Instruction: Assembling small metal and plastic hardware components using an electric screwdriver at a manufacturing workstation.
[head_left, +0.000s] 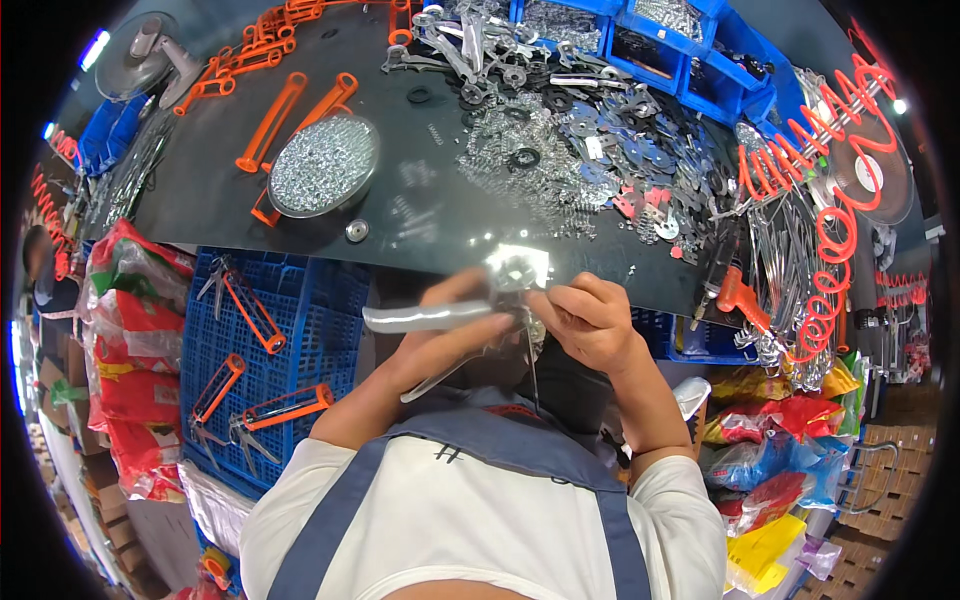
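Observation:
At the table's near edge, my left hand (445, 335) is closed round the shiny metal handle (420, 317) of a caulking gun mechanism; its fingers are partly blurred by motion. The handle points left, and a thin metal rod (531, 365) hangs below the mechanism toward my apron. Bright glare hides detail on the metal part (518, 268) above my fingers. My right hand (592, 318) pinches at the mechanism's right side, its thumb and fingertips together. Whatever lies between those fingertips cannot be made out.
A bowl (367, 182) of small silver parts stands left on the dark table (400, 245), near orange frames (272, 120). Springs (505, 165) and metal plates are heaped ahead, before blue bins (648, 62). Caulking guns (252, 312) lie on a blue crate (325, 335). Right are an orange-handled tool (740, 295) and coiled hose (835, 235).

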